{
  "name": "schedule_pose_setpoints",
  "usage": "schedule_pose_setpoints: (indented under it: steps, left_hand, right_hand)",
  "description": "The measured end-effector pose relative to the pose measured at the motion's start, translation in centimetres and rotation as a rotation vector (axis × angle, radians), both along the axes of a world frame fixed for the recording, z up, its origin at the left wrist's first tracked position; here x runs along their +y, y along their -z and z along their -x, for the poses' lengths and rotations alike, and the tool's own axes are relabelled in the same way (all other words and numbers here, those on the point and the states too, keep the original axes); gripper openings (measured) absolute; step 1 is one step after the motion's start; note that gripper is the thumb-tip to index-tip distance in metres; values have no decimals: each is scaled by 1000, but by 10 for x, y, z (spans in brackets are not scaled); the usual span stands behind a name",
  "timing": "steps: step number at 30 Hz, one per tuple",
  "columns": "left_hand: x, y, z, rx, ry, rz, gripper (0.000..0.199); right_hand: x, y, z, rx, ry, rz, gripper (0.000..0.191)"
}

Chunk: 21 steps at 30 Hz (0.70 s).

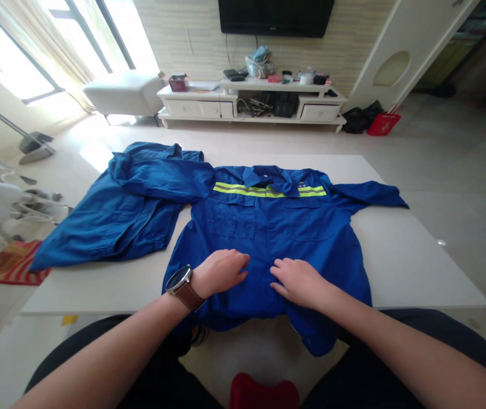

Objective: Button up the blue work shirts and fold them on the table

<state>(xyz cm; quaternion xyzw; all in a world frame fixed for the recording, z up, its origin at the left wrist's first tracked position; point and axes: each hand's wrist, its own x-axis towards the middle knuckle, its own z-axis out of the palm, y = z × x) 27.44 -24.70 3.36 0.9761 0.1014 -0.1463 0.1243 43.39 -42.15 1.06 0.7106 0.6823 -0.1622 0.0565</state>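
A blue work jacket (264, 227) lies spread front up on the table, its collar away from me and a yellow-and-grey reflective stripe across the chest. Its lower edge hangs over the near side of the table. My left hand (221, 271), with a watch (179, 279) on the wrist, is over the lower front of the jacket, fingers loosely bent and thumb apart. Opposite it, across the middle of the front, my right hand (296, 279) has a similar loose shape. No cloth shows pinched in either hand. Whether the fingertips touch the fabric is hard to see.
Another blue garment (110, 210) lies at the left, partly under the jacket's sleeve and hanging over the edge of the white table (422, 267). A red stool (264, 392) shows below, between my legs. Beyond stand a TV cabinet (200, 108) and a red bag (383, 123).
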Motion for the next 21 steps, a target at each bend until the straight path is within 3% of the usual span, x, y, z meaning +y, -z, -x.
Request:
schedule_pose_setpoints:
  steps: [2, 4, 12, 18, 21]
  left_hand:
    - [-3, 0, -2, -2, 8, -2, 14]
    - [-6, 0, -5, -11, 6, 0, 14]
    - [-20, 4, -21, -134, -73, 36, 26]
    - [-28, 3, -29, -239, -132, 57, 16]
    - [-30, 3, -28, -285, -145, 97, 10]
  right_hand:
    - [2, 2, -3, 30, 32, -7, 14]
    - [3, 2, -5, 131, 90, -44, 22]
    - [11, -10, -8, 740, 369, -310, 22]
    - [13, -12, -10, 1214, 446, -296, 17]
    - [13, -14, -10, 1335, 470, -270, 16]
